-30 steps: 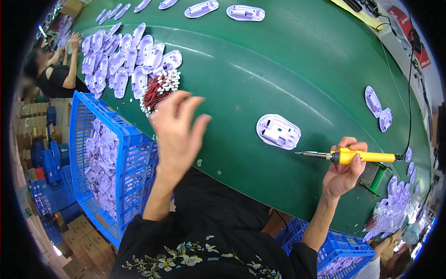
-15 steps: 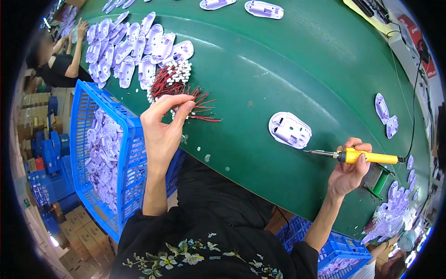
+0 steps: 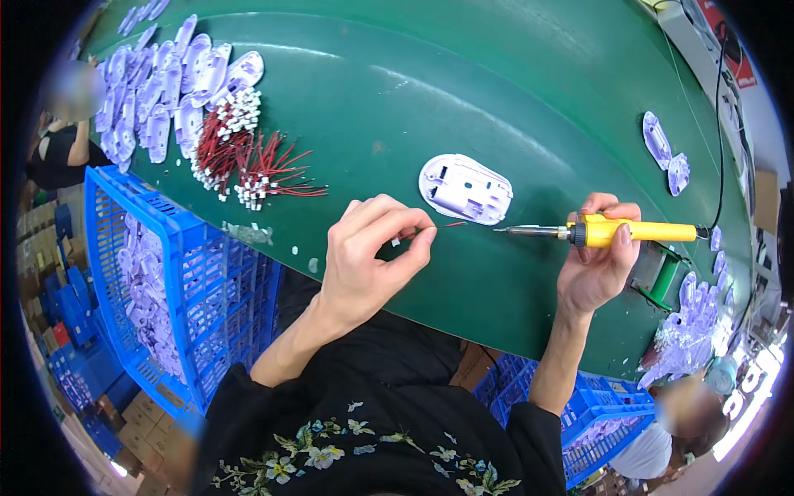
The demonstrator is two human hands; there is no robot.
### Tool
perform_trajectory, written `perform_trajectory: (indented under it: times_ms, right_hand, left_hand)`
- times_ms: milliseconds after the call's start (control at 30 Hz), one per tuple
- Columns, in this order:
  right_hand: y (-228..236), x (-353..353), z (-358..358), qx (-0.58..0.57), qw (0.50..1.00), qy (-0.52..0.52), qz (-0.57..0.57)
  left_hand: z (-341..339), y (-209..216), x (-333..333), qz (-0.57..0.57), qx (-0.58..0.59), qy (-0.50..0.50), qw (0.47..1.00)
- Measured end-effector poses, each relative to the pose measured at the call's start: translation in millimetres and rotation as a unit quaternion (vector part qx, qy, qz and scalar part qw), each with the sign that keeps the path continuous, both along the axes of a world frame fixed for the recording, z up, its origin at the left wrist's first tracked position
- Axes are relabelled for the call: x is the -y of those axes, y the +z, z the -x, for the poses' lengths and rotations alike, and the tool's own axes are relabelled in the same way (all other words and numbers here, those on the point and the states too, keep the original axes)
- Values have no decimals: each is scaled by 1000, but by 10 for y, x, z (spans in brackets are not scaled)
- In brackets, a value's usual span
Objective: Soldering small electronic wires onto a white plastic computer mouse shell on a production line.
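My left hand (image 3: 368,260) pinches a short red-and-black wire lead (image 3: 452,225) between thumb and forefinger. Its bare end points right, and a bit of white connector shows under the fingers. In my right hand (image 3: 597,269) is a yellow soldering iron (image 3: 637,232), its metal tip aimed left, a short gap from the wire's end. Just above the wire and the tip lies a pale lilac plastic housing (image 3: 466,188), oval, with its inner side up. A pile of red-and-black wire leads with white connectors (image 3: 236,149) rests farther left.
Many lilac housings (image 3: 157,91) cover the table's far left. A blue crate (image 3: 194,289) of lilac parts stands at the left edge. Beyond my right hand are a green solder spool (image 3: 664,279) and bagged parts (image 3: 686,331). The iron's cord (image 3: 722,140) runs up the right side.
My left hand has moved right from the wire pile, bringing one lead over near the housing. The soldering iron stays at the housing's right side. The whole view has shifted slightly.
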State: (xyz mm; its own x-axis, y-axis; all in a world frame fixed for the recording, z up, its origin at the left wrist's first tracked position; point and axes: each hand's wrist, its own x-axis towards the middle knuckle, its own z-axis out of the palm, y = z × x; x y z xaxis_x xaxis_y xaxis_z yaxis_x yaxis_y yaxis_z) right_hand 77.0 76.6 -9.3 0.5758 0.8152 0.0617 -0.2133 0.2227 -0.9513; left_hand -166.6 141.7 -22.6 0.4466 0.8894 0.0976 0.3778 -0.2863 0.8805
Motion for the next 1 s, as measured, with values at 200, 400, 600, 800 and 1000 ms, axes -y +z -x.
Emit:
perform_trajectory:
  times_ms: [200,400,600,800,1000]
  right_hand:
    - [-33,8,-16,7,1000,-9,18]
    - [-58,24,-68,23,1000,16,14]
    - [-86,14,-79,19,999,19,19]
    - [-121,-6,-72,25,999,22,21]
    - [-122,-34,-34,13,999,-17,35]
  left_hand:
    - [-165,-137,95,-42,-2,47,998]
    - [-244,-164,138,-44,-27,106,993]
    - [-246,-178,125,-51,-41,94,993]
    - [-244,-202,112,-53,-36,85,994]
    - [-242,-229,102,-58,-28,82,995]
